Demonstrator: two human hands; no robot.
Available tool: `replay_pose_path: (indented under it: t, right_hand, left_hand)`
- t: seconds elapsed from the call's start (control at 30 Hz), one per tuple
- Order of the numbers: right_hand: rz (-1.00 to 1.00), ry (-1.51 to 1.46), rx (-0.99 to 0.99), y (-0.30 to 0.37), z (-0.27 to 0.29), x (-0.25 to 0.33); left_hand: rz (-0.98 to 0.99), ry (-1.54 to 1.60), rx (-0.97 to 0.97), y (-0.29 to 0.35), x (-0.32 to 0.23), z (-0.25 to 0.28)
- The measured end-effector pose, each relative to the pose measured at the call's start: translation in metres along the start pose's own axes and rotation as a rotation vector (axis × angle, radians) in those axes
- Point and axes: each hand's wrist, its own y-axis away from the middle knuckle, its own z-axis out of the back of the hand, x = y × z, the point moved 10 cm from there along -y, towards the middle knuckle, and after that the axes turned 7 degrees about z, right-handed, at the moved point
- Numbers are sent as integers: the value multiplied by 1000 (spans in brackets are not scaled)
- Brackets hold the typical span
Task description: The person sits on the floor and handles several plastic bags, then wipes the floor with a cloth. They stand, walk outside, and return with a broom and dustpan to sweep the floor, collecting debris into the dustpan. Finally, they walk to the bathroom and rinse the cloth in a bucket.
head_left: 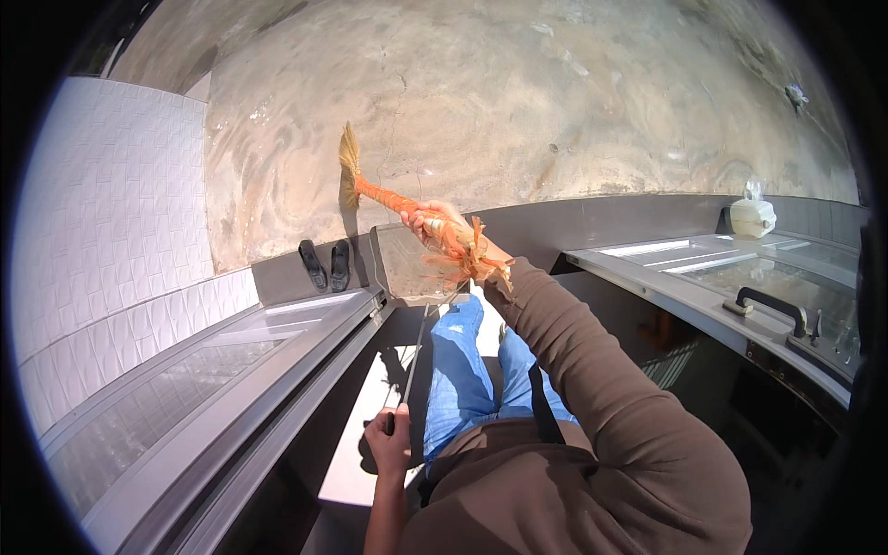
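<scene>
My right hand (433, 222) is stretched forward and grips a short broom (375, 191) by its orange-wrapped handle. The straw bristles point away over the sandy concrete floor (518, 102), and frayed orange strands hang at my wrist. My left hand (389, 440) is low by my hip, closed around the thin dark rod (413, 361) of a long-handled grey dustpan (405, 266). The pan stands just below the broom hand. My blue trousers and brown sleeve fill the lower middle.
A glass-lidded grey chest cabinet (231, 370) runs along my left, and another with a black handle (740, 277) along my right. A pair of dark sandals (325, 265) lies by the left cabinet's far end. A white container (752, 217) sits at the right. White tiled wall (111, 213) stands left.
</scene>
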Motion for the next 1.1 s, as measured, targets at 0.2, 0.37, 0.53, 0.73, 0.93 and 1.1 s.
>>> replay_pose_path:
  t: [0.2, 0.37, 0.53, 0.73, 0.93, 1.1]
  right_hand:
    - [262, -179, -124, 27, 37, 111]
    - [407, -267, -274, 226, 51, 240]
    - [960, 239, -550, 376, 37, 345]
    - [935, 220, -739, 419, 44, 458]
    - [1217, 542, -979, 463, 38, 535]
    - [1335, 565, -1043, 492, 26, 534]
  left_hand:
    - [-35, -131, -18, -57, -12, 1]
    - [26, -64, -42, -91, -36, 5]
    - [68, -108, -112, -109, -117, -17]
    - [14, 58, -119, -123, -210, -76]
    - [-125, 26, -73, -133, -325, -166]
    - [-245, 48, 14, -138, -410, -235]
